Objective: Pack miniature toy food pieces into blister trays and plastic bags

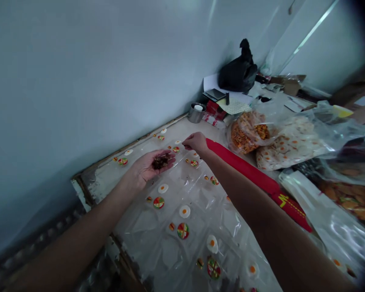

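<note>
My left hand (pixel 146 164) is palm up and cupped, with a small heap of dark brown pieces (pixel 160 162) lying in it. To its right, my right hand (pixel 197 141) hovers over the table with thumb and fingertips pinched together; whatever they hold is too small to make out. Under both hands, clear plastic bags (pixel 170 253) are spread in rows. On or in them sit small toy-like food pieces: fried eggs (pixel 185 211), round pizza-like discs (pixel 183 230) and tiny burgers (pixel 172 227).
A red strip with yellow marks (pixel 246 166) runs beside my right forearm. Behind it lie a bag of orange pieces (pixel 246 132) and a bag of egg pieces (pixel 287 148). A metal cup (pixel 196 113) and a black bag (pixel 237 73) stand near the wall (pixel 94 73).
</note>
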`<act>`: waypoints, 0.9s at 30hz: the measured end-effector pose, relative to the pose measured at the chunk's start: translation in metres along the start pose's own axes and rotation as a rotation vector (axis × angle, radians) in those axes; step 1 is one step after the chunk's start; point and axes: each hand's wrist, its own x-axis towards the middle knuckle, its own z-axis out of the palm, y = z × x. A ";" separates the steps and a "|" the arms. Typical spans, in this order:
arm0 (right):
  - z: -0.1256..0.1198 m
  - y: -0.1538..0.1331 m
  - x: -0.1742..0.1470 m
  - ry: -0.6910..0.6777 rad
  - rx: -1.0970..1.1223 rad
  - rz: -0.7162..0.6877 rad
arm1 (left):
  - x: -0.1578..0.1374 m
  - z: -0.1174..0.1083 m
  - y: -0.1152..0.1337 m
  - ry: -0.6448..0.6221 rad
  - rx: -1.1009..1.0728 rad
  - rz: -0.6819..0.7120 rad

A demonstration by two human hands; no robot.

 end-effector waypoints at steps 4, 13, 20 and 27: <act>0.001 0.006 -0.007 0.120 -0.143 -0.086 | 0.002 -0.004 0.001 -0.015 -0.019 -0.003; 0.008 -0.024 -0.096 -0.209 -0.393 -0.468 | -0.009 -0.002 -0.011 0.008 -0.033 0.008; 0.010 -0.036 -0.073 -0.209 -0.540 -0.483 | -0.004 -0.014 -0.009 -0.049 -0.105 0.004; 0.024 -0.041 0.027 -0.069 -0.617 -0.640 | -0.008 -0.041 0.021 0.037 -0.151 0.080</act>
